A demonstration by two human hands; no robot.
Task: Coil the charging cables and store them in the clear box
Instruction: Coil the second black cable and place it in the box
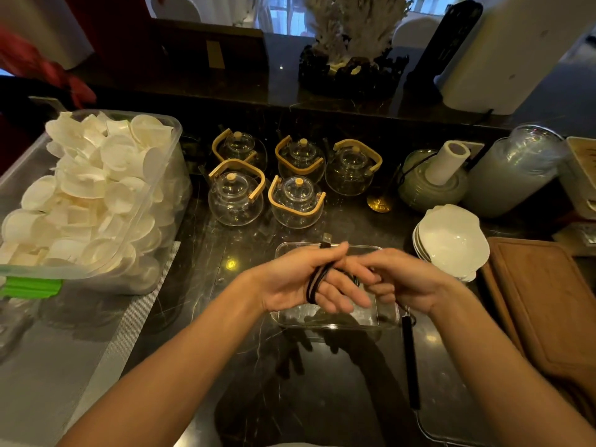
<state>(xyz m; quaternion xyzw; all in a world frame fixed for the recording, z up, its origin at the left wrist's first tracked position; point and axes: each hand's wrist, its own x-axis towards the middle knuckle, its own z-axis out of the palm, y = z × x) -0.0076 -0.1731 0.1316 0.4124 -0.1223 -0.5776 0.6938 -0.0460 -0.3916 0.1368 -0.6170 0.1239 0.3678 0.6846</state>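
A black charging cable [317, 280] is wound in several loops around the fingers of my left hand [300, 279], and its USB plug [326, 239] sticks up past my thumb. My right hand [403, 279] meets the left at the fingertips and pinches the cable's other part, which is mostly hidden behind the fingers. Both hands hover just above the clear box [383, 317], a shallow rectangular plastic container on the dark marble counter. What lies inside the box is hard to tell.
Several glass teapots [235, 198] with bamboo handles stand behind the box. A large clear tub of white cups [93, 195] sits left. White plates [451, 240], a wooden board [548, 304] and a black stick [410, 359] lie right.
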